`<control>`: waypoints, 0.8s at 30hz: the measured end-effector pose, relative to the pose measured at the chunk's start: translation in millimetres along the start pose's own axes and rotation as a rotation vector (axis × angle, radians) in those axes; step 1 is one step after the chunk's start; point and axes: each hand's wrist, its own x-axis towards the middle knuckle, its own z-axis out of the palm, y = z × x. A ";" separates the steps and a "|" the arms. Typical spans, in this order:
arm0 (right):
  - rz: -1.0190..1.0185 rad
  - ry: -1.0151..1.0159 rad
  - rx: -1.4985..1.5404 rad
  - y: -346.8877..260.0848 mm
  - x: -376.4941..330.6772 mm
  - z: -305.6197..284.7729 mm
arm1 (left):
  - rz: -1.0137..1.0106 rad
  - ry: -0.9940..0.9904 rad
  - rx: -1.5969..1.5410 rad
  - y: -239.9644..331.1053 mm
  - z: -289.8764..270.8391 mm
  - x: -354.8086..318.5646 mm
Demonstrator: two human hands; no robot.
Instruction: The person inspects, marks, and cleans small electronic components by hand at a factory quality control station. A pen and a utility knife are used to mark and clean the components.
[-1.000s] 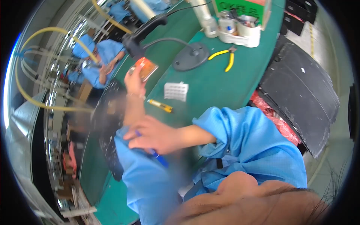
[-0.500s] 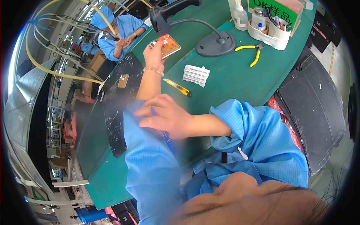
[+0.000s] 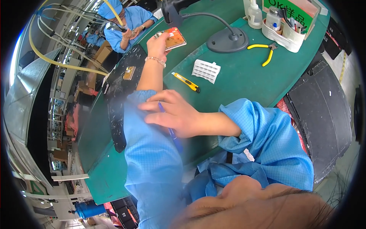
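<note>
My left hand point(image 3: 157, 46) reaches out over the bench, thumb on top, gripping a flat rectangular circuit board point(image 3: 174, 39) with an orange-gold face and a red patch. Just beyond it stands the dark head of a barcode scanner point(image 3: 170, 13) on a gooseneck. My right hand point(image 3: 176, 116) lies across my left forearm, fingertips against the blue sleeve point(image 3: 152, 152). A blue pen point(image 3: 171, 133) is held between its fingers, and the pen's lower end is blurred. Nearest to these hands on the bench are a yellow utility knife point(image 3: 187, 82) and a sheet of barcode labels point(image 3: 206, 71).
A similar small board point(image 3: 129, 73) lies on a black mat point(image 3: 116, 110). Around the scanner base point(image 3: 227, 40) are yellow-handled cutters point(image 3: 267, 54), a white bottle point(image 3: 254, 17) and a pen holder point(image 3: 286, 38). A co-worker point(image 3: 127, 28) sits across the bench; a black chair point(image 3: 318, 114) stands at right.
The whole view has shifted, so bench items appear farther right and higher. Both hands keep their holds; my left hand, with the board, sits slightly farther left relative to the bench.
</note>
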 end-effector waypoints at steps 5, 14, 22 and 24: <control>-0.006 -0.005 0.027 -1.7 1.2 1.0 | -0.005 -0.078 -0.019 -0.1 -4.8 3.0; 0.022 -0.043 -0.018 -2.3 4.7 -1.6 | -0.029 -0.122 0.040 -1.0 -5.5 12.9; 0.023 -0.066 -0.025 -2.1 7.0 0.7 | -0.014 -0.238 0.411 -8.0 -15.0 23.0; 0.039 -0.065 -0.026 -0.7 5.3 -0.6 | 0.002 -0.211 0.327 -14.9 -15.0 22.8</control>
